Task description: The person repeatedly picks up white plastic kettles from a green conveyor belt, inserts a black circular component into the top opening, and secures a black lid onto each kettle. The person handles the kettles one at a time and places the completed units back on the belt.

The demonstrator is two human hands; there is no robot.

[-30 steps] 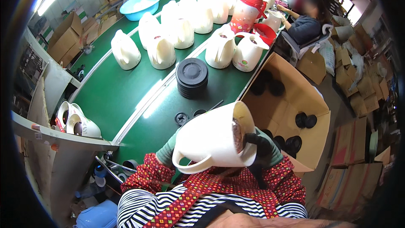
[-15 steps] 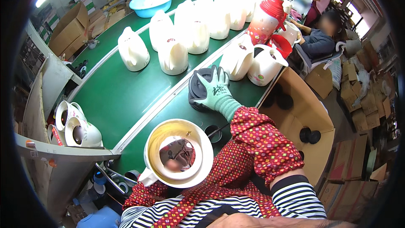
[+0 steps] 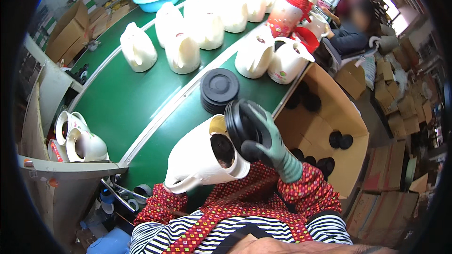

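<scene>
My right hand (image 3: 270, 148), in a green glove, is clamped on a black round base cap (image 3: 245, 124), fingers wrapped over its rim so its hollow side faces the open bottom of the cream thermos shell (image 3: 200, 160). The cap sits touching that opening, tilted, not yet seated, as I judge it. My left hand is hidden under the shell; I cannot tell its grip, only that the shell lies on its side against my chest, handle downward, which presents the opening toward the right hand. Just beyond the hands, a stack of black caps (image 3: 219, 89) stands on the green conveyor belt (image 3: 136, 108), within easy reach. To the right of the hands a cardboard box (image 3: 343, 117) holds more caps. Farther ahead stand cream shells (image 3: 183, 51).
</scene>
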